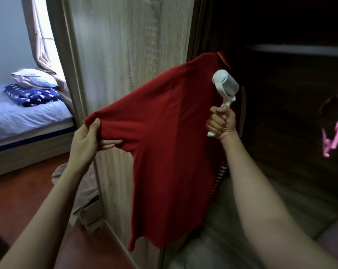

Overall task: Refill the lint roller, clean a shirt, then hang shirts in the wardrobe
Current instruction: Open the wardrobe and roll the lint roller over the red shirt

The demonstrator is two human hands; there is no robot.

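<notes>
A red shirt (170,144) hangs in front of the open wardrobe (280,94), its collar up at the dark opening. My left hand (90,138) pinches the end of its sleeve and stretches it out to the left. In my right hand (221,122) I grip the handle of a white lint roller (225,84), whose roll rests against the shirt near the right shoulder. A striped garment (219,179) peeks out behind the red shirt's right edge.
The light wood wardrobe side panel (125,55) stands just behind the shirt. A bed (24,117) with a starred blue blanket and a pillow lies at the left. A pink hanger (337,131) hangs in the dark wardrobe at right. Bags sit on the floor by the panel.
</notes>
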